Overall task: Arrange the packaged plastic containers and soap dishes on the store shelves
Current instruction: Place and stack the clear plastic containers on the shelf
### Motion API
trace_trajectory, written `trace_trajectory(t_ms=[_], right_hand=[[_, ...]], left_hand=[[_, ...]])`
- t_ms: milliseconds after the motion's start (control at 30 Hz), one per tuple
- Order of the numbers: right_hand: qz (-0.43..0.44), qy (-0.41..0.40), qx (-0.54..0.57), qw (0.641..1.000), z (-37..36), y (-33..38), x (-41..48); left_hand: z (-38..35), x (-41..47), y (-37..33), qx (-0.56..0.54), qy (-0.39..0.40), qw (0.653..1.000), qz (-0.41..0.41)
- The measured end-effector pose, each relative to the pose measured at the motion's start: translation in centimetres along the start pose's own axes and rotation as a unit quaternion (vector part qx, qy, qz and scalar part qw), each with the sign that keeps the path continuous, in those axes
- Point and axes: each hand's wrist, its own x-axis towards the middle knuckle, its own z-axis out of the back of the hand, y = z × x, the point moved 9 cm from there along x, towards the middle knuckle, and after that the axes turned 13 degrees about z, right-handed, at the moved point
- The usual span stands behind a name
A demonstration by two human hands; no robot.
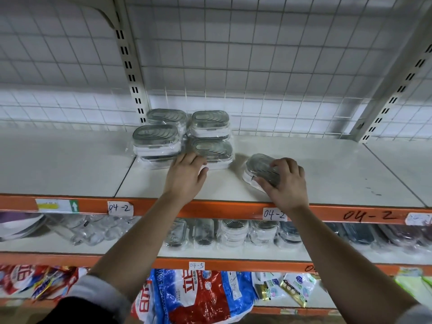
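On the top shelf (327,174), the block of stacked soap dishes (210,122) sits at about 11 o'clock in the view. It is four wrapped piles in two rows, set against the wire grid back (257,66). Each grey lid has its long axis running from 9 to 3 o'clock. The loose soap dish (258,163) lies apart from them, at about 3 o'clock from the front right pile (217,148), with bare shelf between. Its long axis is skewed, running roughly from 10 to 4 o'clock, so it does not line up with the others. The right hand (288,183) covers its near end, fingers curled over the lid and the thumb pressed against the near-left edge, holding it from above. The left hand (187,176) reaches in at 9 o'clock from that dish. Its fingers are fairly straight and close together, their tips touching the wrap where the two front piles meet; they appear to steady the piles rather than grasp them. The coming move probably belongs to the right hand, which is the nearer. The dish would need turning so its axis runs 9 to 3, then sliding toward 9 o'clock until it sits beside the front right pile, or lifting onto it. The slippery wrap could let it slide off if it is set down crooked.
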Motion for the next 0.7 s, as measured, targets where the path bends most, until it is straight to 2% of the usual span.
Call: trace_trajectory(t_ms=[133,200,300,533,700], right_hand=[[-0.014,-0.017,0.051,0.998,0.3,-0.2,-0.1],[-0.020,-0.070,0.113,0.991,1.4,0.0,-0.3],[0.013,-0.135,0.151,0.979,2.6,1.0,0.0],[0.146,-0.015,0.123,0.982,-1.9,8.2,5.9],[0.189,0.009,0.148,0.971,-4.0,11.5,10.5]], left_hand=[[1.5,-1.3,2.4,-0.030,-0.038,0.997,0.055],[1.9,-1.6,3.1,-0.050,-0.055,0.993,0.092],[1.9,-1.9,2.4,-0.035,-0.066,0.994,0.079],[1.4,-2.2,1.7,-0.023,-0.042,0.998,0.046],[1.7,-2.3,2.0,-0.032,-0.045,0.997,0.060]])
